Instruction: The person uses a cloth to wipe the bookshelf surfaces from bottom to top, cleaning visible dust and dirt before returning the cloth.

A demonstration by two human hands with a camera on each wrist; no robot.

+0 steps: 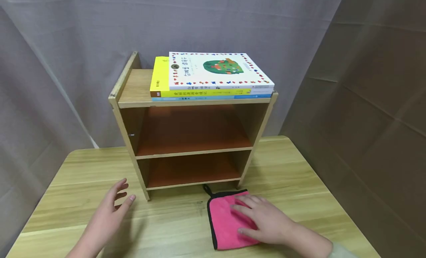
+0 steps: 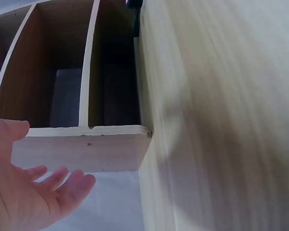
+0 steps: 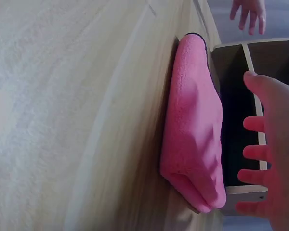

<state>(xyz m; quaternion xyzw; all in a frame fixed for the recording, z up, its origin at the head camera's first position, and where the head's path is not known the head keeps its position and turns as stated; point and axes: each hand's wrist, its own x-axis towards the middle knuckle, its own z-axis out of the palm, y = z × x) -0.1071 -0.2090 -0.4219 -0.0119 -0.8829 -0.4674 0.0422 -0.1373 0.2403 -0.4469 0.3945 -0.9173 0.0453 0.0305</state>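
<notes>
A folded pink cloth (image 1: 223,219) with black edging and a black loop lies on the table in front of a small wooden shelf (image 1: 194,153). Above it is my right hand (image 1: 267,221), fingers spread and holding nothing. The right wrist view shows a gap between these fingers and the cloth (image 3: 192,120). My left hand (image 1: 108,215) hovers over the table near the shelf's left front leg. Its fingers are loosely bent with nothing between them, and in the left wrist view the hand (image 2: 24,197) appears beside the shelf's side panel (image 2: 82,151).
On the shelf's top lie stacked books: a white one (image 1: 219,69) with a green picture, a yellow one (image 1: 159,76) and a blue one (image 1: 206,98). Grey cloth (image 1: 213,21) hangs behind the wooden table (image 1: 169,228), and a brown-grey one (image 1: 366,121) at the right.
</notes>
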